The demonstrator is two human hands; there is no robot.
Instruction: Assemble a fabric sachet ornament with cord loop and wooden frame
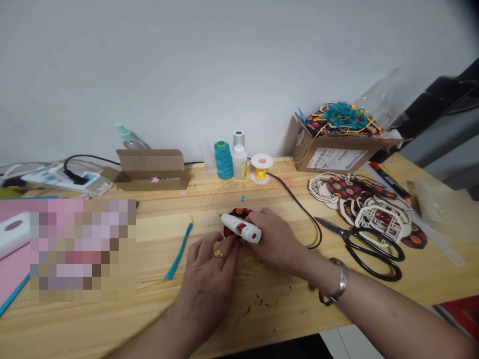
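Observation:
My right hand (275, 239) is wrapped round a white glue gun (241, 228) whose tip points left over a small black patterned fabric piece (239, 215) on the wooden table (112, 319). A black cord (299, 207) runs from the gun toward the back. My left hand (209, 271), with a gold ring, rests fingers down against the near edge of the fabric piece and presses it. A teal tassel (179, 252) with a yellow thread lies just left of my hands.
Black scissors (364, 247) lie to the right, beside a pile of white cut-out frames and patterned pieces (368, 207). Behind are a teal thread cone (223, 159), a white bottle (239, 159), a yellow spool (261, 169), an open flat box (149, 169) and a filled carton (337, 144).

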